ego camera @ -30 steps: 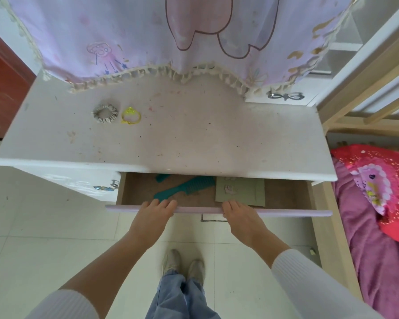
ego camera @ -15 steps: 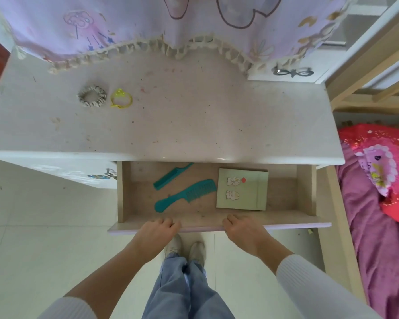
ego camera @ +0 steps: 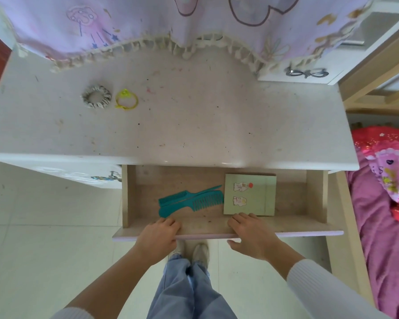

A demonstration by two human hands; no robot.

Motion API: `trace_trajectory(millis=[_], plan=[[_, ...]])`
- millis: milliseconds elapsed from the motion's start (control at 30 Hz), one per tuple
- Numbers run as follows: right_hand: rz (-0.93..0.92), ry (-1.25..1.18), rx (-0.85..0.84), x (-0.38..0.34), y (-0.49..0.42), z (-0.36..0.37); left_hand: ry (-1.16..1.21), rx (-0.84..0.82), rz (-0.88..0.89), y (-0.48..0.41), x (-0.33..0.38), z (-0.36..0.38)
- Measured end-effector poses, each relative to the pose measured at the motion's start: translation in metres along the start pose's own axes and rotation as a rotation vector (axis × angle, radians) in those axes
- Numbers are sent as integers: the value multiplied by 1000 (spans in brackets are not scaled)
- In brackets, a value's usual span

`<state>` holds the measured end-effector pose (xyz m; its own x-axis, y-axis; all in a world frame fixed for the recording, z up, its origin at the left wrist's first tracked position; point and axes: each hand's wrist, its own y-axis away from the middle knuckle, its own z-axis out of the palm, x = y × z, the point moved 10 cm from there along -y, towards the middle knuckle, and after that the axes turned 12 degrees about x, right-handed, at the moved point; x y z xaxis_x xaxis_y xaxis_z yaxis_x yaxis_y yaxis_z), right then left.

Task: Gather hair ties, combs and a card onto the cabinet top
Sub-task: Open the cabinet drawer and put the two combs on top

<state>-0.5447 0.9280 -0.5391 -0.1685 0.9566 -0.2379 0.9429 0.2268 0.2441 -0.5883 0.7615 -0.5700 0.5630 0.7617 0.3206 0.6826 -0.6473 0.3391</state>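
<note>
Teal plastic marks the two combs (ego camera: 190,200), which lie crossed and touching in the open drawer (ego camera: 313,199), just left of the card (ego camera: 251,195). The card lies flat on the drawer floor, its near edge just beyond the right hand (ego camera: 251,236). Two hair ties are already on the cabinet top (ego camera: 205,125), well behind the drawer and to its left: a striped scrunchie (ego camera: 96,97) and, just right of it, a yellow tie (ego camera: 126,100).

The likeliest trouble is the crossed combs. A pinch on one could drag or flip the other, and either may slip back into the drawer or over its front lip to the floor. The card looks thin and lies flush on the wood, so fingers may slide over it instead of getting under an edge. Sliding it to the drawer wall would probably help. The drawer is pulled far out, and leaning weight on its front could tip or jam it.

The left hand (ego camera: 158,236) curls over the drawer front (ego camera: 309,233), fingers hooked on the inner side near the comb handles, a closed grip on the panel. The right hand rests there more loosely, fingers laid over the lip and thumb spread away below, holding nothing else.
</note>
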Motion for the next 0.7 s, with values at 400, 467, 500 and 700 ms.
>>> trace_trajectory(millis=[400,467,500,700], plan=[[265,-105,42,7,-92,34,139,170,-395,-61,-70,-7],[255,0,18,8,-101,47,75,130,-376,-70,-72,3],[243,41,22,9,-104,50,43,124,-356,-73,-72,7],[156,113,85,10,-110,54,60,127,-317,-80,-75,14]])
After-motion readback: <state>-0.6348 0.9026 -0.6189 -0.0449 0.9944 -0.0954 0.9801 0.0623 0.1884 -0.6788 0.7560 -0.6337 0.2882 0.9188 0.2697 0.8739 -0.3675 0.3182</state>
